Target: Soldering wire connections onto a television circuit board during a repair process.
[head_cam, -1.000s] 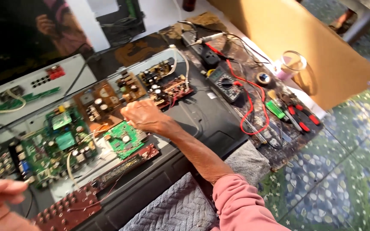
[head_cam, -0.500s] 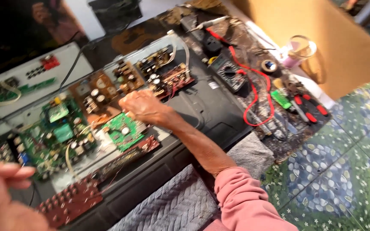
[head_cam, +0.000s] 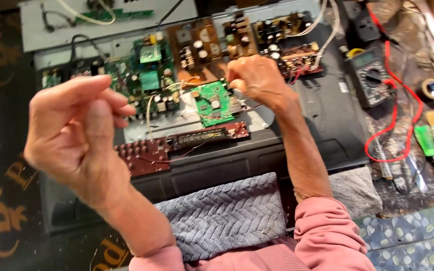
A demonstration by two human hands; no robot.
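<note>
Small green board (head_cam: 213, 102) is square, lying flat and face up mid-table, components and a round silvery part on top. My right hand (head_cam: 258, 80) sits at its upper right edge, fingers curled in a pinch; can't tell if it grips anything. A thin wire (head_cam: 251, 107) runs off the board's right side under that hand. My left hand (head_cam: 79, 131) is raised, fingers loosely curled, holding nothing.
</note>
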